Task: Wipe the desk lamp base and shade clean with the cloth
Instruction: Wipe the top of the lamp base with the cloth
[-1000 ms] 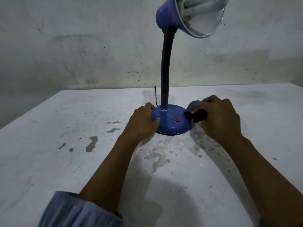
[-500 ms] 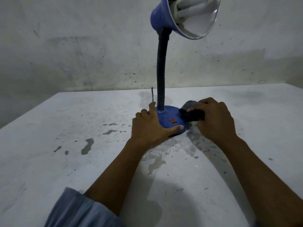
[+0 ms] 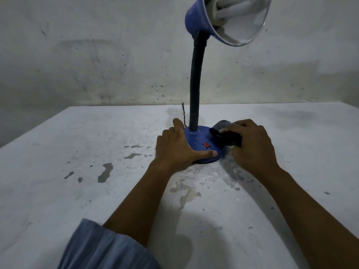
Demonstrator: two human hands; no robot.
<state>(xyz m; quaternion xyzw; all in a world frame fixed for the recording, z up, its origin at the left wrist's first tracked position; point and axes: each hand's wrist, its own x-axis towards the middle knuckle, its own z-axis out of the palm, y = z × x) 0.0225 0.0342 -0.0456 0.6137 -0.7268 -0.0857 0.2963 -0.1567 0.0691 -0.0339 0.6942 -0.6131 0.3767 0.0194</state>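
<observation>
**Base wipe in hand; shade not yet done**

Largest first: the table (image 3: 58,171), pale w/ dark stains, fills the lower frame; wall behind it.

The desk lamp stands just past mid-table. Its blue shade (image 3: 196,22) sits up at 12 o'clock from the base, tilted, open mouth facing you & to the right, white bulb inside. The black flex neck (image 3: 196,84) rises from the base centre, roughly upright w/ a slight bend.

Your left hand (image 3: 174,150) lies at 9 o'clock of the base (image 3: 200,138), fingers spread along its rim, thumb stretched across the front edge at 6 — pressing it down, nothing gripped. Your right hand (image 3: 252,146) is at 3 o'clock, fingers curled round the dark bunched cloth (image 3: 223,131), which touches the base top on that side. Red switch (image 3: 206,145) sits at 6, uncovered.

Step, as I judge it: wiping the base, right side only so far. Next move prob. calls for sweeping the cloth round toward 6 & 9, so you'd need to shift the left hand off the rim w/o letting the lamp slide. Go light over the switch. Then up to the shade.
</observation>
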